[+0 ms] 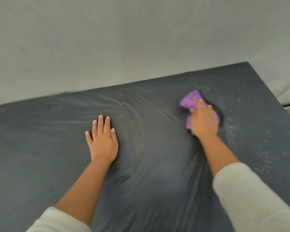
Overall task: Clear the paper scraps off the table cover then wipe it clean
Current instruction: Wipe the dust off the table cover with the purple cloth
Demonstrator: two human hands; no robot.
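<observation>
The dark grey table cover [141,164] filled most of the view, a thin, slightly glossy sheet, plastic-looking, w/ long creases fanning across the far middle and a bunch of folds gathered near the right forearm. It lay over a broad flat surface whose far edge met a pale wall [124,39]. No big paper scraps showed, so the clearing step looked done and the wiping step was judged to be in hand. The left hand [103,141] lay flat on the cover near centre, grip spread, fingers straight, prob. pinning the sheet so it wouldn't drag. The right hand [203,118] pressed on a purple cloth [190,102], soft and crumpled, at the far right of the cover; fingers lay over the cloth, but motion blur left it unclear whether they curled into it. Just beside the cloth, toward the right edge, a scatter of fine white specks [234,127] remained. Next move prob. called for sweeping the cloth rightward over those specks, w/ light pressure to avoid rucking the sheet further.
</observation>
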